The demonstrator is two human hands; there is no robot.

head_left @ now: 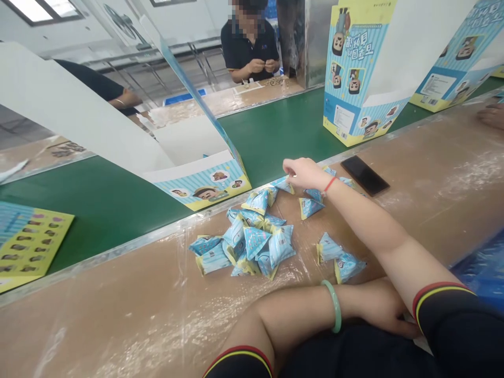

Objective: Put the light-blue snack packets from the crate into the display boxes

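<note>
A heap of small blue and yellow triangular packets (255, 241) lies on the brown, film-covered workbench (118, 315). My right hand (305, 173) reaches out to the heap's far end, wearing a red string at the wrist. Its fingers are curled and pinched at a blue packet (284, 184) there. My left hand (380, 310) rests flat near the bench's front edge, just below two loose packets (339, 258). It holds nothing, and my right forearm partly covers its fingers. A green bangle (334, 305) sits on my left wrist.
A green conveyor belt (275, 131) runs behind the bench, carrying open printed display boxes (205, 184) (360, 79) and a yellow card (27, 241). A black phone (365, 175) lies right of my hand. A co-worker (250, 47) sits opposite. Another person's hand (492, 115) shows far right.
</note>
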